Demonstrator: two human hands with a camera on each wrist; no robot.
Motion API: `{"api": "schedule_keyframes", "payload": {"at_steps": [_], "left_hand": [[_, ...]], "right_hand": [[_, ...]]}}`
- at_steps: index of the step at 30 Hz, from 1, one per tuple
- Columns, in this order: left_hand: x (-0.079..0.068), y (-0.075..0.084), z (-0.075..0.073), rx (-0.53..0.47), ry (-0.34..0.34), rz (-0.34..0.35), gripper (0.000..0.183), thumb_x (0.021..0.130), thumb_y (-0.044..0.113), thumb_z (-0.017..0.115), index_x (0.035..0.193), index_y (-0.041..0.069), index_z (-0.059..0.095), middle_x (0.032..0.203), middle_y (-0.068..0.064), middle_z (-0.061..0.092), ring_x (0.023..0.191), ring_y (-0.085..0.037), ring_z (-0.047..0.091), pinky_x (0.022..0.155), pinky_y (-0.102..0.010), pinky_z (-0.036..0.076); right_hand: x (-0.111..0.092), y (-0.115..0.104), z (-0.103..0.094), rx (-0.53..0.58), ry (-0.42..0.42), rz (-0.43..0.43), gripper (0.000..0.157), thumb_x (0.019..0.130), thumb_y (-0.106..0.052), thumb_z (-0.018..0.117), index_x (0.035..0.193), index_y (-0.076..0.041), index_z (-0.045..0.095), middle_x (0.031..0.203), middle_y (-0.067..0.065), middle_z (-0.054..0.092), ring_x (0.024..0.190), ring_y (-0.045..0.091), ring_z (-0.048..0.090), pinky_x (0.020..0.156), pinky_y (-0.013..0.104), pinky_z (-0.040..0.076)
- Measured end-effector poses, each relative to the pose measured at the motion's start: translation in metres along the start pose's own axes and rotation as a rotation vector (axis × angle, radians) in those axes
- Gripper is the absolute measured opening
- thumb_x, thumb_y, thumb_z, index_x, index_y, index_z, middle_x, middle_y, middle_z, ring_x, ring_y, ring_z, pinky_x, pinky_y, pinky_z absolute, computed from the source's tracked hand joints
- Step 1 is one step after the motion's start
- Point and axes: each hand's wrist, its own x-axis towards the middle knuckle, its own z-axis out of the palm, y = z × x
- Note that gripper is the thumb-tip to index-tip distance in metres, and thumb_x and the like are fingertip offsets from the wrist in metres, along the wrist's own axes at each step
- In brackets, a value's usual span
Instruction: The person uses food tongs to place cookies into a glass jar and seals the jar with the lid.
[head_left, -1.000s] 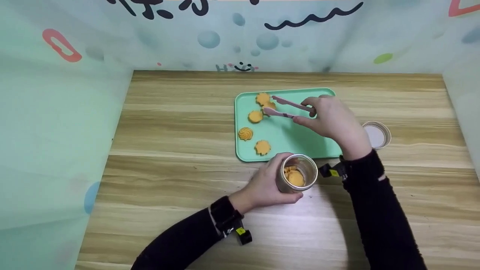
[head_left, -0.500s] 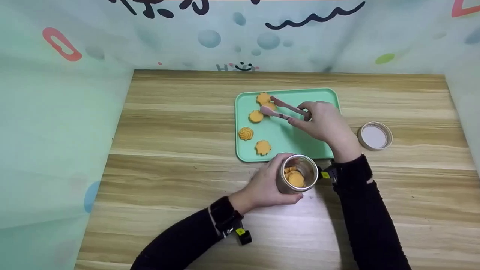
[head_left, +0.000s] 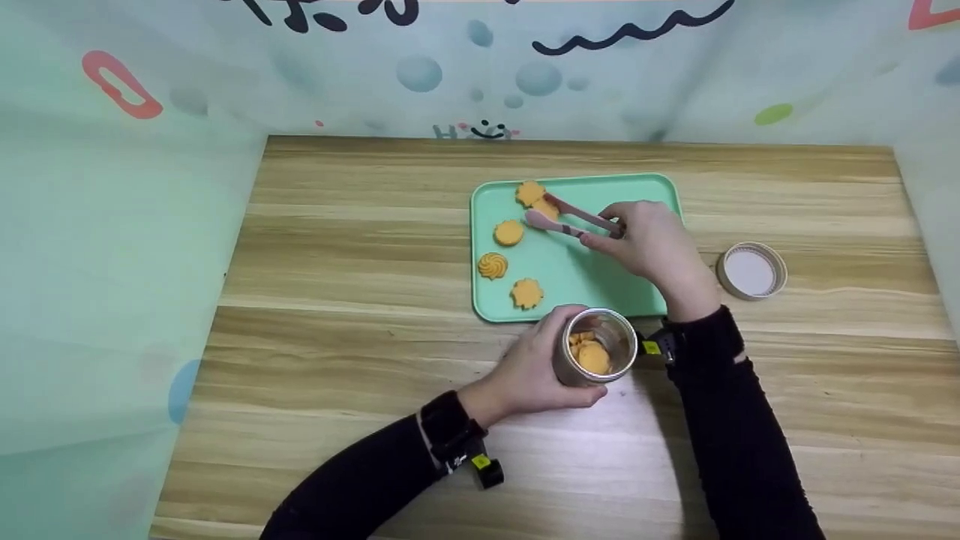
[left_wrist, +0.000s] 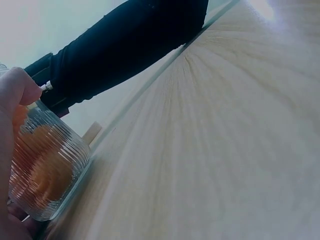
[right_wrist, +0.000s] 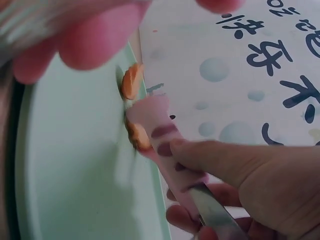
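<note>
My left hand (head_left: 536,375) is wrapped round a clear ribbed glass jar (left_wrist: 65,145) with several cookies in its bottom; the mouth faces up. In my right hand (head_left: 652,240) is a pair of pink tongs (right_wrist: 162,135), pinched between thumb and fingers. Their tips are spread at a cookie (head_left: 549,208) near the back of the green tray (head_left: 600,289). A flower-shaped cookie (head_left: 530,193) lies against that one. Farther left on the tray are a round cookie (head_left: 508,232), a swirl cookie (head_left: 493,265) and another flower-shaped cookie (head_left: 527,293).
A round jar lid (head_left: 751,271) lies upturned to the right of the tray, beside my right wrist. The wooden table (head_left: 337,277) meets a printed cloth backdrop (head_left: 337,75) along its back edge.
My right hand and the tongs shift left toward the cookies, then stay at them. The round cookie slides slightly left, apart from the back pair. My left hand keeps the jar in place.
</note>
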Motion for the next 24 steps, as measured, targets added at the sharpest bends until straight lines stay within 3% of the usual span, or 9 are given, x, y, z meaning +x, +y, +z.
{"api": "schedule_keyframes", "payload": {"at_steps": [8, 17, 24], "left_hand": [[0.002, -0.001, 0.001, 0.003, 0.015, 0.034, 0.097, 0.078, 0.041, 0.097, 0.155, 0.017, 0.044, 0.146, 0.002, 0.061, 0.135, -0.009, 0.056, 0.117, -0.031, 0.046], [0.002, -0.002, 0.000, -0.009, 0.012, 0.039, 0.097, 0.078, 0.041, 0.097, 0.155, 0.018, 0.044, 0.145, 0.003, 0.061, 0.135, -0.009, 0.057, 0.118, -0.032, 0.046], [0.002, -0.001, 0.001, -0.015, 0.009, 0.046, 0.096, 0.077, 0.039, 0.098, 0.154, 0.018, 0.044, 0.144, 0.004, 0.062, 0.134, -0.008, 0.058, 0.117, -0.032, 0.047]], "right_hand": [[-0.006, 0.001, -0.005, 0.003, 0.034, 0.029, 0.038, 0.103, -0.041, 0.077, 0.115, -0.005, 0.080, 0.081, 0.007, 0.067, 0.071, 0.025, 0.054, 0.060, 0.037, 0.040], [-0.018, 0.005, -0.022, 0.064, 0.077, -0.001, 0.042, 0.102, -0.047, 0.078, 0.120, -0.009, 0.080, 0.101, 0.010, 0.075, 0.089, 0.028, 0.058, 0.070, 0.040, 0.040], [-0.037, 0.006, -0.036, 0.076, 0.107, -0.055, 0.033, 0.102, -0.041, 0.079, 0.116, -0.012, 0.082, 0.095, 0.006, 0.071, 0.074, 0.024, 0.051, 0.062, 0.033, 0.038]]}}
